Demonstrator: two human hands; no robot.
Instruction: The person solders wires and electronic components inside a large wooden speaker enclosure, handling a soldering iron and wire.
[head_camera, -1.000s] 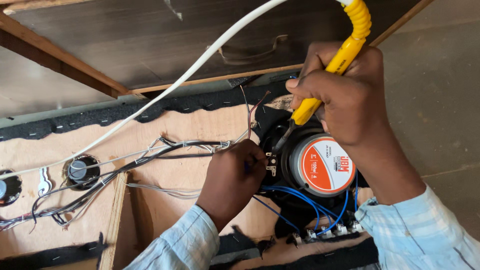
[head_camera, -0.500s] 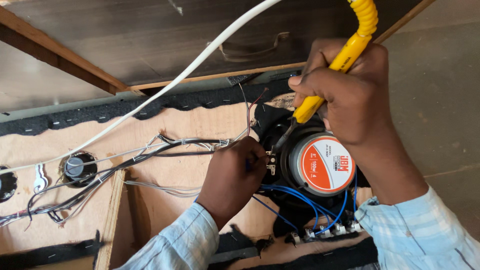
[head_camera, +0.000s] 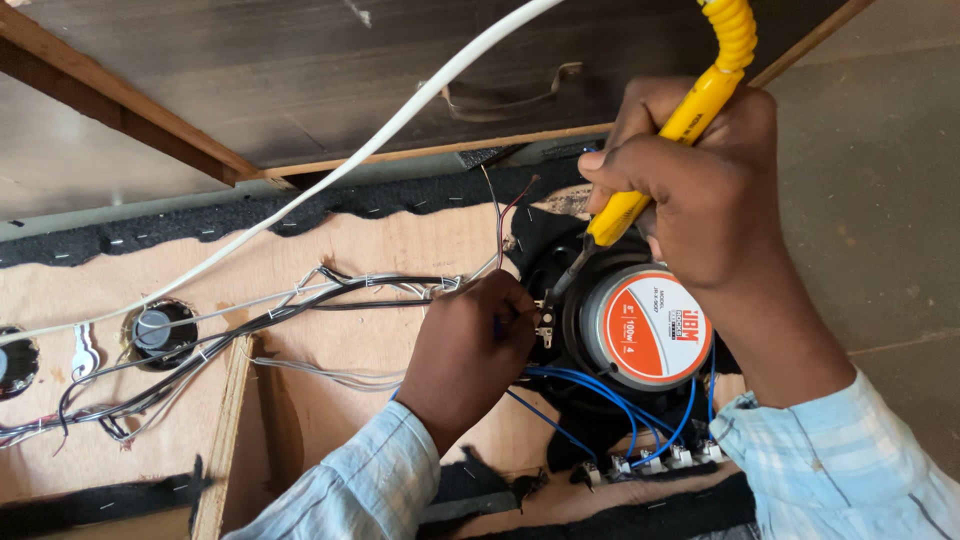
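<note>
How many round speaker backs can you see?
3: a big speaker under the right hand, a small one at left, another cut off by the left edge.

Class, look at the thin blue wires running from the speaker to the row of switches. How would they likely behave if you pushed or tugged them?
The blue wires sag in loose curves, so they probably flop and bend easily. They look thin, so likely light. Their ends at the switches may pull loose if tugged.
</note>
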